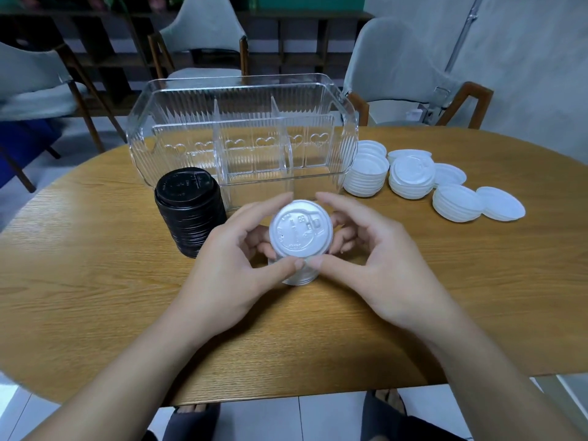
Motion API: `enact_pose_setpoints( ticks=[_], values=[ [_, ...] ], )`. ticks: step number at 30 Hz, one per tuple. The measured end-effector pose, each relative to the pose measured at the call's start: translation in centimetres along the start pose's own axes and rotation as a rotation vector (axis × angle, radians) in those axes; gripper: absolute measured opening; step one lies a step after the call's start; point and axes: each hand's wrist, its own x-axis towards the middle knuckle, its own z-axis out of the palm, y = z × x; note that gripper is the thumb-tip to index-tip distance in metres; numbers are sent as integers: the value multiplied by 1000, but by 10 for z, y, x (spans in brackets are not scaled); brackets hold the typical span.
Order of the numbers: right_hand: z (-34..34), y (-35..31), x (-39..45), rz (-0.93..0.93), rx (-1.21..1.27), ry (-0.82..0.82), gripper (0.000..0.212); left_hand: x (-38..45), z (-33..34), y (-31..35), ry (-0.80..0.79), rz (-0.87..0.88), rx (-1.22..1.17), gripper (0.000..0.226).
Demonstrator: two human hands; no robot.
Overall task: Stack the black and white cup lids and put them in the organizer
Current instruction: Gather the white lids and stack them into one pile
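Left hand [232,249] and right hand [366,249] curled together around a short stack of white lids [300,240], thumbs meeting on the near edge, forefingers arched over the far edge, remaining fingers tucked beneath. Stack held upright near the middle of the table, top lid facing the camera; whether its base touches the wood cannot be told. Raised lettering and a sip-tab moulded into that top lid, too small to read.

Just left of the left hand, a tall stack of black lids [190,211] standing on the table, embossed marks on top likewise unreadable. Directly behind both hands, a clear ribbed organizer [241,135] with upright dividers forming compartments and a row of heart outlines pressed into its wall; no lids inside it. To the organizer's right, loose white lids [410,178] in several low piles, some nested top-down, one pile leaning against the organizer's end, a single lid lying at the far right.

Underneath everything, an oval wooden table [95,281] with a light grain. Beyond it, grey upholstered chairs [397,68] with dark wooden frames, a dark slatted shelf unit along the back, a pale wall at right. Below the table edge, light floor tiles and dark slippers on the person's feet.
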Motion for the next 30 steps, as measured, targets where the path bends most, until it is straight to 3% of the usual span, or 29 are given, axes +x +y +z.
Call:
enact_pose_setpoints(
  ticks=[4,9,12,30],
  values=[
    [3,1,-2,-65,-254,-27,77,-4,-7,2,-65,28,228,82],
    [4,7,2,-3,-262,41,63,-10,-8,1,-158,-77,397,129],
    [8,8,2,58,-296,4,61,-12,-4,-2,-143,-119,476,141],
    [13,17,4,78,-372,-112,80,-10,4,-14,-85,-137,579,124]
  ],
)
